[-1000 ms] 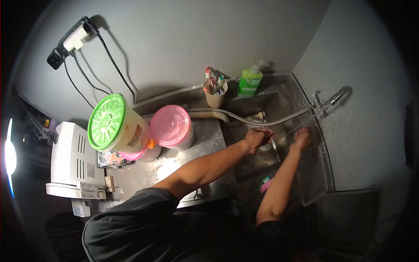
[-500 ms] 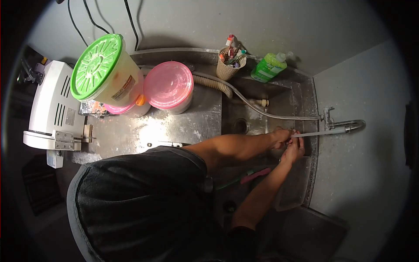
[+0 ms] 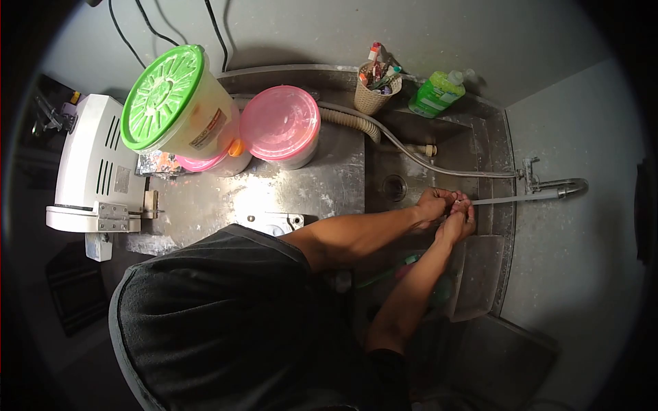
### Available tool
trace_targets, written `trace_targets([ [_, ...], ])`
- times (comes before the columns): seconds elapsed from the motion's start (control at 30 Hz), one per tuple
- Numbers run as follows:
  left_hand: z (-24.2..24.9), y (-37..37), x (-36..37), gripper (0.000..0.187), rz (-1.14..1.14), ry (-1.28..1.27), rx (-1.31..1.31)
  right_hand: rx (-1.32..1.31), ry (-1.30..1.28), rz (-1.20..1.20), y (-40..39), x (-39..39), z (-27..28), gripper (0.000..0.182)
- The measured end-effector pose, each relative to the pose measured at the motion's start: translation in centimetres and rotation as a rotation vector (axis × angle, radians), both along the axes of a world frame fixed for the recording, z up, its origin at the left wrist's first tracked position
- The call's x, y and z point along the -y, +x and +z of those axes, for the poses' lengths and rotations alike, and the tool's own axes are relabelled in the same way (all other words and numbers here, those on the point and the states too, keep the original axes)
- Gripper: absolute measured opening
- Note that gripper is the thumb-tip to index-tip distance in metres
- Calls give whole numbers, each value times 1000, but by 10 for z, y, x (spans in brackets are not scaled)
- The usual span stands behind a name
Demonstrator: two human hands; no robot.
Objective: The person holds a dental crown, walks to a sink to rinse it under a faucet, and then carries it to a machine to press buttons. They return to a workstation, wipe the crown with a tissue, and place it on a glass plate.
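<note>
My left hand and my right hand are together over the metal sink, fingers curled and fingertips meeting. Something small and pinkish shows between the fingertips, but I cannot tell what it is. A thin water stream runs from the curved faucet down to the fingers of both hands. The sink's round drain lies to the left of my hands. Beneath my right forearm, a green and pink item is partly hidden.
A clear plastic bin stands beside my right forearm. Along the back are a green soap bottle, a woven cup of brushes and tubes, and a ribbed drain hose. Lidded tubs and a white machine occupy the counter.
The view has shifted, so the surroundings sit farther right and slightly higher. My hands stay together at the stream, a little farther left against the sink. My right forearm covers more of the pink item.
</note>
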State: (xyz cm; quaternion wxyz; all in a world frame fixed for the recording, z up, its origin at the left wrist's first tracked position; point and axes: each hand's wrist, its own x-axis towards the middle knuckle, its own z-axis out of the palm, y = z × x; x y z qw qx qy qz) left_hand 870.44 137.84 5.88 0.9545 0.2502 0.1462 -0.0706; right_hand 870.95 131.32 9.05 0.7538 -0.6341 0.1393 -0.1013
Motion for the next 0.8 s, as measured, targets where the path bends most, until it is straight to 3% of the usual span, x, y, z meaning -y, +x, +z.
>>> trace_targets([
  [0.07, 5, 0, -5, 17, -10, -94, 5, 10, 0, 9, 1, -1, 0, 20],
  [0.17, 11, -2, -11, 16, -43, 75, 58, 47, 2, -2, 2, -4, 0, 19],
  [0.33, 9, 5, -9, 16, -40, 147, 77, 26, -124, 17, 7, 5, -1, 19],
  [0.43, 10, 9, -5, 17, -80, 179, 78, -57, -82, -61, 8, 7, 11, 19],
  [0.67, 15, 13, 1, 15, -75, 96, 143, 37, 156, 94, 7, 21, 16, 21],
  [0.8, 21, 13, 5, 13, -28, 260, 193, 79, 124, 24, 4, 23, 9, 21],
])
